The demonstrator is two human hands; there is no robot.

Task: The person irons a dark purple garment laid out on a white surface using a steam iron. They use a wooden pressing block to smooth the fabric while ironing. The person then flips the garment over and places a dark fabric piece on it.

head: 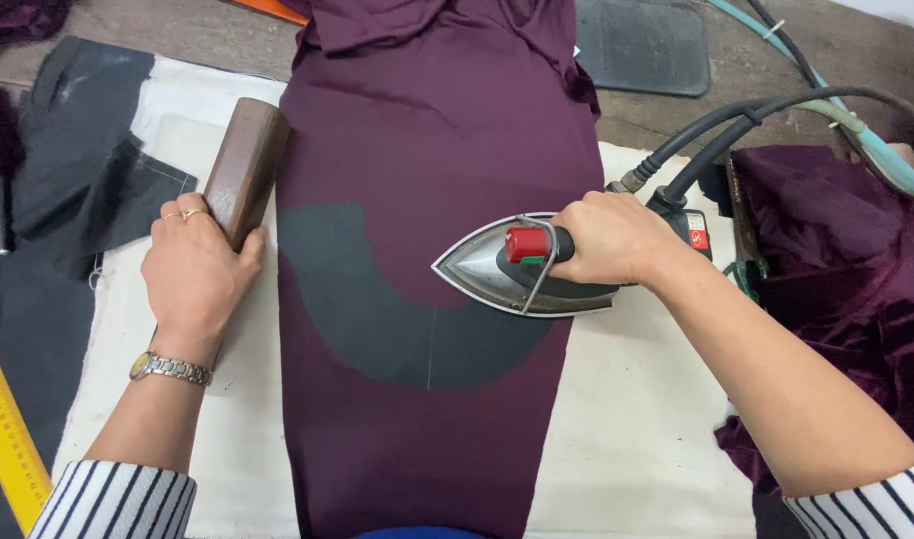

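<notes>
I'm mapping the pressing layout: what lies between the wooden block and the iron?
In the head view, between the wooden block and the iron lies maroon fabric bearing a curved dark grey piece; nothing else.

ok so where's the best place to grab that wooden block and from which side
Grip the wooden block around its near end, coming from the left, much as the left hand does now. It is long with flat faces, so fingers can wrap across its width. It lies angled away along the edge of the maroon fabric; a left-side approach probably stays off the cloth and well away from the iron in the right hand.
</notes>
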